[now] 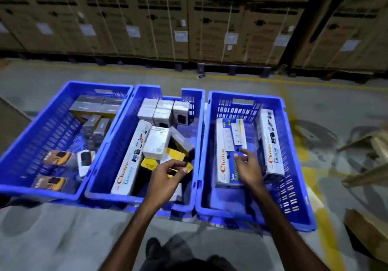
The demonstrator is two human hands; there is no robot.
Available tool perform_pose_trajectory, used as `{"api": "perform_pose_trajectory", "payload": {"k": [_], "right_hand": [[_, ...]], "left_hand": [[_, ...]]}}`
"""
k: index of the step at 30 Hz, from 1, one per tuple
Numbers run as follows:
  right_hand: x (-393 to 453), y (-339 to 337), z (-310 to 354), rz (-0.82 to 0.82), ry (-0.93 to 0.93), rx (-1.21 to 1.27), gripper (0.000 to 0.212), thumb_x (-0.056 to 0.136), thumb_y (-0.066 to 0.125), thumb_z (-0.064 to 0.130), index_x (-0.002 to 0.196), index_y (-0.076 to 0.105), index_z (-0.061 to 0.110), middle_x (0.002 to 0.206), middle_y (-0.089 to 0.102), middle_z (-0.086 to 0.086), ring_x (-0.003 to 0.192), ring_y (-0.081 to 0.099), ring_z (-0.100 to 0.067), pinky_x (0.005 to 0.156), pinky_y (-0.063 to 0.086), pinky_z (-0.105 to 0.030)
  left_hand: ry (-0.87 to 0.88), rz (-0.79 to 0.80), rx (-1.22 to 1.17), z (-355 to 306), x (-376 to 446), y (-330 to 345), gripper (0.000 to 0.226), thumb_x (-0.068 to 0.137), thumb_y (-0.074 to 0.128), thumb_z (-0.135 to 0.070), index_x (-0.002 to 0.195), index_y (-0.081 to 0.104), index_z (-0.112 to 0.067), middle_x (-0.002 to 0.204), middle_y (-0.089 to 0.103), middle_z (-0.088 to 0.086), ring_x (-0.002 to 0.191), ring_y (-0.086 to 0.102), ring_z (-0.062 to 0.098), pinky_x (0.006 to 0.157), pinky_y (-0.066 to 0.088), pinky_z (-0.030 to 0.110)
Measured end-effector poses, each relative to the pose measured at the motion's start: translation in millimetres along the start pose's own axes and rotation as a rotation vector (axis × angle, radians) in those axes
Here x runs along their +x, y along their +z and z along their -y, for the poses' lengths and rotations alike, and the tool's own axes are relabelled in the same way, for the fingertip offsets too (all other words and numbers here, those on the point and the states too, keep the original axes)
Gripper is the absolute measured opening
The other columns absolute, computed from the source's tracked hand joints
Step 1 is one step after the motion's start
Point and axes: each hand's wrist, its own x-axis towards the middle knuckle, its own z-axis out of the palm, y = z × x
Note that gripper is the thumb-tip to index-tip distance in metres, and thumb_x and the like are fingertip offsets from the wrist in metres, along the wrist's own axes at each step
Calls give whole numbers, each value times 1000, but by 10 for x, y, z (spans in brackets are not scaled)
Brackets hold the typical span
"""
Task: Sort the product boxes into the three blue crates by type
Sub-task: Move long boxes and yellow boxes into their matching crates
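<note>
1. Left hand (165, 178) reaches into the middle crate (144, 199), fingers pinching a yellow box (178, 165).
2. Right hand (247, 168), fingers loosely spread, hovers over a long box (228, 140) in the right crate (294, 186).
3. Left crate (31, 144) holds small boxes.
4. Stacked cartons (210, 29) stand behind.

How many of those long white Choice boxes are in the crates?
3: one long box in the middle crate, two in the right crate. More may be hidden beneath.
</note>
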Motion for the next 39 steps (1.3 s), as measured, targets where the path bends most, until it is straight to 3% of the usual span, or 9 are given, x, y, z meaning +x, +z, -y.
{"api": "perform_pose_trajectory", "payload": {"k": [3, 6, 12, 15, 19, 24, 27, 31, 39], "right_hand": [[-223, 121, 295, 69, -104, 95, 20, 102, 62, 22, 120, 64, 15, 93, 68, 5, 80, 65, -13, 79, 49, -29], [-463, 307, 532, 119, -264, 84, 12, 100, 66, 23, 112, 68, 21, 106, 70, 6, 94, 66, -1, 84, 49, -17], [-839, 735, 762, 180, -473, -6, 14, 97, 69, 21, 110, 73, 18, 109, 69, 6, 103, 65, -3, 89, 47, -20], [-966, 895, 834, 261, -493, -66, 14, 96, 69, 19, 109, 73, 16, 105, 71, 5, 94, 65, 3, 77, 47, -8], [-1062, 1092, 816, 378, -490, -198, 15, 96, 67, 27, 110, 72, 25, 100, 70, 14, 82, 70, -1, 74, 53, -26], [-1161, 1291, 773, 358, -481, -314, 16, 95, 71, 21, 111, 73, 18, 94, 65, 16, 79, 60, 17, 72, 43, -7], [-1166, 1368, 748, 304, -415, -342, 18, 95, 71, 28, 113, 72, 24, 100, 70, 14, 84, 62, 14, 78, 50, -18], [-1186, 1394, 741, 246, -369, -372, 20, 95, 71, 27, 115, 73, 22, 99, 71, 12, 85, 61, 14, 79, 48, -17], [-904, 1621, 815, 298, -305, -629, 57, 91, 75, 32, 143, 55, 22, 129, 57, -4, 118, 58, -24, 97, 48, -41]], "left_hand": [[-9, -41, 4, 81, -74, -230, 13, 92, 77, -28, 104, 77, -23, 93, 79, -5, 85, 76, 11, 78, 61, 37], [-4, -83, 51, 156, -137, -479, 11, 94, 77, -18, 105, 77, -19, 92, 79, -5, 85, 74, 5, 76, 57, 24], [-26, -128, 109, 344, -182, -918, 10, 94, 76, -19, 103, 79, -23, 93, 79, -11, 85, 71, 1, 68, 49, 11], [-32, -110, 105, 410, -142, -1068, 10, 94, 76, -20, 101, 78, -27, 94, 78, -14, 85, 70, 2, 65, 49, 12], [-15, -53, 96, 492, -60, -1167, 16, 94, 76, -20, 96, 76, -36, 91, 76, -20, 86, 69, -1, 64, 50, 12], [-8, 14, 66, 567, 116, -1170, 14, 94, 76, -20, 105, 77, -27, 90, 76, -14, 89, 68, -5, 71, 50, 10], [19, 64, 41, 571, 245, -1180, 15, 93, 76, -18, 104, 77, -28, 90, 76, -11, 87, 68, -3, 71, 52, 13], [40, 121, 46, 653, 428, -1241, 17, 92, 77, -19, 101, 76, -33, 90, 76, -12, 82, 70, 3, 68, 54, 18], [71, 182, 166, 817, 673, -1306, 8, 90, 77, -22, 98, 78, -26, 88, 76, -11, 75, 69, 6, 70, 58, 27]]}}
